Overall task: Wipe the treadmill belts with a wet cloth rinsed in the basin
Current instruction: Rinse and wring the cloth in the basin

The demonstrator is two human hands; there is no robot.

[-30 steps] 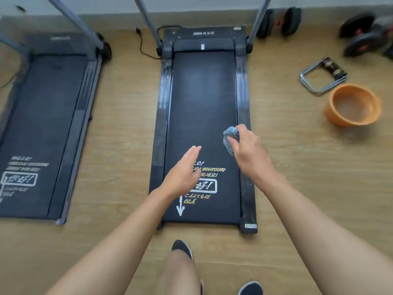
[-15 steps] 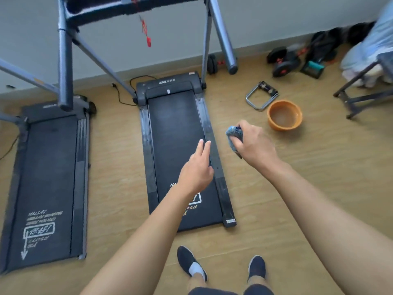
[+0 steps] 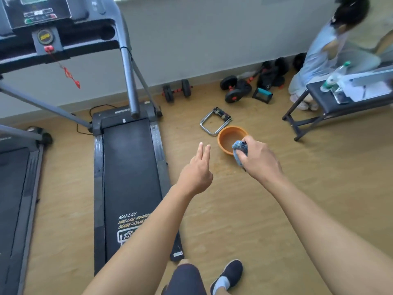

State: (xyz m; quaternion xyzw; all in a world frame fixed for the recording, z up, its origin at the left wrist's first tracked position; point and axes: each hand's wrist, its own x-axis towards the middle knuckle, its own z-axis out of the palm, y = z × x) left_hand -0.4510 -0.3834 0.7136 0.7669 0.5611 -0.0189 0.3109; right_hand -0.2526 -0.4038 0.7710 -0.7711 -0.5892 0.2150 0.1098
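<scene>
My right hand [image 3: 258, 159] is closed around a bunched blue cloth [image 3: 239, 151], held in front of the near rim of an orange basin [image 3: 228, 136] that sits on the wooden floor. My left hand [image 3: 196, 172] holds nothing; two fingers point forward and the others curl, over the floor just right of the middle treadmill. That treadmill's black belt [image 3: 130, 173] runs away from me, with white and yellow lettering at its near end. A second treadmill belt [image 3: 11, 186] lies at the far left.
A metal hand grip [image 3: 214, 122] lies just behind the basin. Dumbbells [image 3: 176, 90] and weight plates [image 3: 235, 89] line the wall. A black bench [image 3: 331, 105] with a bottle and papers stands at right, a crouching person [image 3: 331, 52] behind it. The treadmill console [image 3: 49, 15] rises at upper left.
My view has lifted and swung right. My right hand has carried the cloth from over the treadmill's right rail to the basin. My left hand has moved off the belt over the floor.
</scene>
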